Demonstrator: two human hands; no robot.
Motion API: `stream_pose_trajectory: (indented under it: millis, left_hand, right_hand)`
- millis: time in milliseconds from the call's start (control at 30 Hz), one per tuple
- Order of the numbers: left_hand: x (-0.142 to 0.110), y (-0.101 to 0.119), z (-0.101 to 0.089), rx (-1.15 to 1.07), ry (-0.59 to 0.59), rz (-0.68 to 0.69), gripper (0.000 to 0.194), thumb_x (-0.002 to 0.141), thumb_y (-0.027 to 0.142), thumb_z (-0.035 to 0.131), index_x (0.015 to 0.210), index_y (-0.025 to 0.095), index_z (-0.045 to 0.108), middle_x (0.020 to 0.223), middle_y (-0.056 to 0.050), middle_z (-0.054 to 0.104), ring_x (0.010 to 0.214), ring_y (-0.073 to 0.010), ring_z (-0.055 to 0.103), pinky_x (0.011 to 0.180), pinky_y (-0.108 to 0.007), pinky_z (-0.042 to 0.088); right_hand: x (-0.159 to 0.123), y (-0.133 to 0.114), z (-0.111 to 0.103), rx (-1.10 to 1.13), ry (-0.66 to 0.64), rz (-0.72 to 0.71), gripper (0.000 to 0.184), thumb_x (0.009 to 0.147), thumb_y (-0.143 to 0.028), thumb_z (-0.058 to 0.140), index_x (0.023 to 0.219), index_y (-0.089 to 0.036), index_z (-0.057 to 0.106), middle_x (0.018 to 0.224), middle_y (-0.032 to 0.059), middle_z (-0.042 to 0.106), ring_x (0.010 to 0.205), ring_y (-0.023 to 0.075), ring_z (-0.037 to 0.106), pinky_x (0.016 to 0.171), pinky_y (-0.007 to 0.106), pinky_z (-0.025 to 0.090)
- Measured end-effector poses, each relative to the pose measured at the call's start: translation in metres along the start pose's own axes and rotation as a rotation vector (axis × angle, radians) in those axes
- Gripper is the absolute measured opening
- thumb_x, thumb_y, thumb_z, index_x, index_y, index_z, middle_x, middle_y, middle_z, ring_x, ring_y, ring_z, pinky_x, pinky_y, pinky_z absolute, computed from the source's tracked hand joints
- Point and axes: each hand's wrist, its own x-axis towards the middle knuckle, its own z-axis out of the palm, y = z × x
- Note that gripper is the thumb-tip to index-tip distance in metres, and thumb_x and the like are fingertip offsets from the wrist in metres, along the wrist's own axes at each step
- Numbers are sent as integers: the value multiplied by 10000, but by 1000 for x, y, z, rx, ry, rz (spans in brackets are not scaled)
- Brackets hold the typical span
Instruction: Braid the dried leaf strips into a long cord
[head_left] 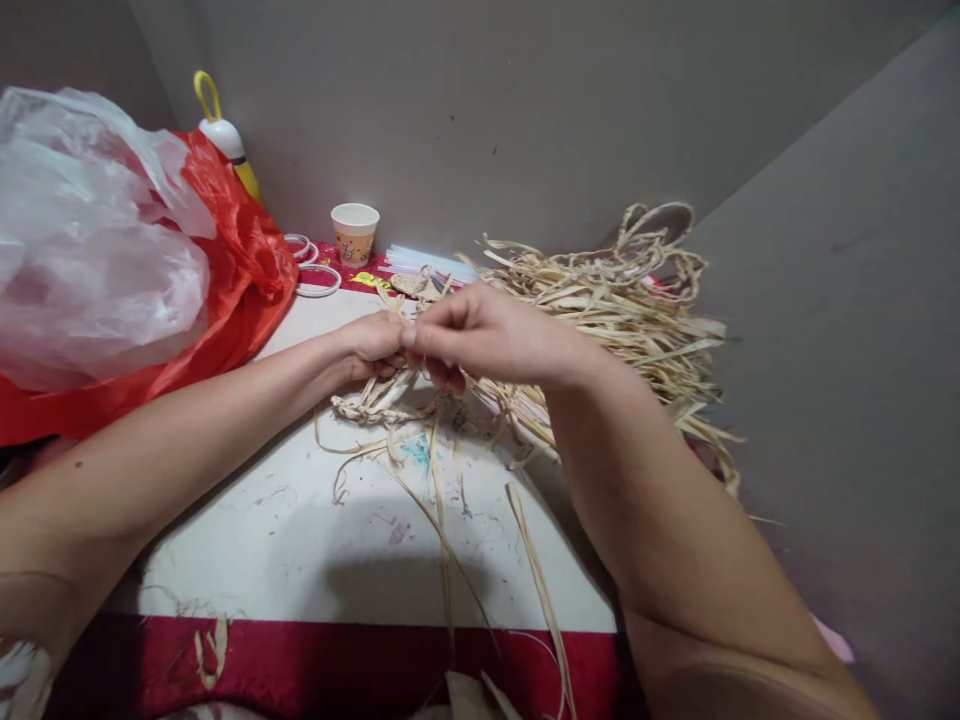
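My left hand point(375, 342) is closed around part of a piece made of dried straw-like strips. Right against it, my right hand point(480, 335) is bent over with thumb and forefinger pinched together, seemingly on a thin strip mostly hidden by the fingers. Below both hands a twisted straw braid point(360, 408) rests on the white board, with loose ends trailing toward me. A long single strip point(536, 560) lies across the board's front edge at the right.
A large pile of dried strips point(637, 310) fills the right side by the wall. White rings point(319, 282), a paper cup point(355, 235) and pale sticks point(427, 262) stand behind the white board point(247, 560). A red plastic bag point(247, 270) and clear plastic point(97, 250) crowd the left.
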Motion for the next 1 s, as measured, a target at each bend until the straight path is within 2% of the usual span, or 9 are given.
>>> stream_pose_trajectory:
  millis: [100,233,333,400,500,633,733,867,1000]
  left_hand:
    - [-1,2,2,-66,-26,19,229,656,105,576,519,168,404,381,89,255,320,-21,165,349,-188,76]
    - [-1,4,1,-130,-37,-8,280,677,83,600,507,163,393,391,90,246,321,-12,172,347,-174,82]
    - [1,3,0,-142,-45,-17,289,678,74,606,506,160,390,400,87,251,321,-10,180,343,-168,84]
    - [1,3,-1,-140,-39,-13,313,676,72,607,498,165,367,402,85,250,322,-10,175,341,-170,81]
    - [1,4,0,-137,-37,3,322,673,72,617,496,167,365,400,84,253,321,-12,183,338,-171,87]
    - [0,6,2,-114,-29,-4,322,697,64,600,491,165,374,394,80,248,312,-8,194,337,-164,92]
    - [2,6,0,-103,-40,-27,327,715,74,595,493,165,371,404,77,242,314,-6,192,334,-159,86]
    - [5,5,-3,-94,-70,-38,310,726,87,589,500,163,391,413,78,224,319,-9,180,333,-158,88]
    - [4,5,-3,-93,-71,-42,324,725,76,575,486,166,375,416,79,214,320,-8,168,334,-153,81]
  right_hand:
    - [17,-1,-19,125,213,-81,285,867,-261,461,619,-145,540,470,-23,508,384,48,396,405,182,290]
    - [54,7,-42,-107,445,-54,301,862,-207,418,578,-167,509,485,-4,489,404,77,396,407,218,288]
    - [64,6,-52,-309,533,-92,286,790,-149,516,513,-183,455,506,0,481,472,85,412,448,228,291]
    - [54,-2,-51,-332,531,-147,278,781,-131,542,524,-183,450,519,-11,479,496,75,413,474,224,297]
    - [15,-17,-41,-273,421,-181,225,800,-98,520,584,-162,503,527,-28,488,479,53,416,484,214,307]
    - [-54,-25,-22,-344,-106,-69,90,771,-118,569,714,-153,630,571,-38,535,514,66,446,519,213,327]
    - [-95,-24,-5,-381,-397,64,167,763,-112,577,875,-187,676,707,-10,626,595,95,516,554,218,348]
    - [-128,-25,17,-388,-573,181,297,772,-87,547,995,-238,673,825,26,673,741,145,591,617,229,379]
    - [-147,-20,39,-484,-594,187,290,813,-68,481,992,-212,659,839,58,672,787,168,610,644,245,386]
